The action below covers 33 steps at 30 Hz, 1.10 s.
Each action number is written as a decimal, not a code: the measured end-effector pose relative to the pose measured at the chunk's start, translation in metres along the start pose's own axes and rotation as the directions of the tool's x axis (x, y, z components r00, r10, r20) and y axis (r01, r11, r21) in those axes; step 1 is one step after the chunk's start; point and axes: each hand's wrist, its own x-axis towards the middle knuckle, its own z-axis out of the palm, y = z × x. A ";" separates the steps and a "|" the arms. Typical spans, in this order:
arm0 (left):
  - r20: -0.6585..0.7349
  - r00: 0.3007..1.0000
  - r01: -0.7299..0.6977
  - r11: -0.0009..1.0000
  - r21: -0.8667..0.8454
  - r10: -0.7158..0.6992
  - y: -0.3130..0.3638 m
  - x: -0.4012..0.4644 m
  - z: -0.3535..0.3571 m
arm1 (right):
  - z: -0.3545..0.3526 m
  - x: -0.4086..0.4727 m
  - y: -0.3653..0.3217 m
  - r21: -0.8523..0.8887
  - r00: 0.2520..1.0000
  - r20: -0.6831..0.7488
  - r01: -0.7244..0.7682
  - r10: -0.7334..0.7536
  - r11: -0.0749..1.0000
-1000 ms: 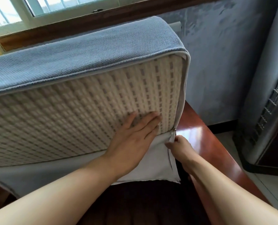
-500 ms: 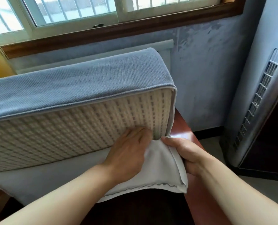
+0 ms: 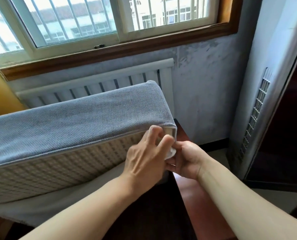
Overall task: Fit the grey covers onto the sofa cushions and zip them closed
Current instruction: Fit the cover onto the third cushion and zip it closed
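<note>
Closing the grey cover [image 3: 71,129] at the cushion's [image 3: 57,167] right corner
Left hand [image 3: 145,160] and right hand [image 3: 186,159] both pinch the loose flap [image 3: 171,152]; next, zip it shut

A lived-in room of a home, probably a sitting room.

Beyond the hands ran a barred sliding window [image 3: 95,21] in a wooden frame [image 3: 120,49], with a white panel radiator [image 3: 95,84] under it. To their right stood a tall white floor unit with a grille [image 3: 258,108], likely an air conditioner, against a blotchy painted wall [image 3: 205,87]. Under the hands lay polished red-brown wooden furniture [image 3: 184,186], and to their left a sofa cushion [image 3: 71,118].
</note>
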 end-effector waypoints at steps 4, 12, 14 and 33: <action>-0.017 0.999 -0.029 0.999 0.030 0.029 -0.001 0.012 -0.004 | 0.001 0.002 0.000 0.054 1.000 -0.017 0.013 -0.012 0.998; -0.079 0.992 0.104 0.993 0.061 -0.100 -0.014 0.040 -0.005 | -0.005 0.000 -0.001 0.019 0.998 -0.045 0.032 -0.031 0.999; -0.098 0.995 -0.011 1.000 0.026 0.013 -0.016 0.041 -0.004 | -0.011 0.000 0.000 0.002 0.995 -0.090 0.040 -0.040 0.999; -0.063 0.994 -0.095 0.987 -0.129 0.087 -0.052 0.071 0.008 | -0.055 0.057 0.037 -0.140 0.904 -0.426 -0.042 -0.022 0.989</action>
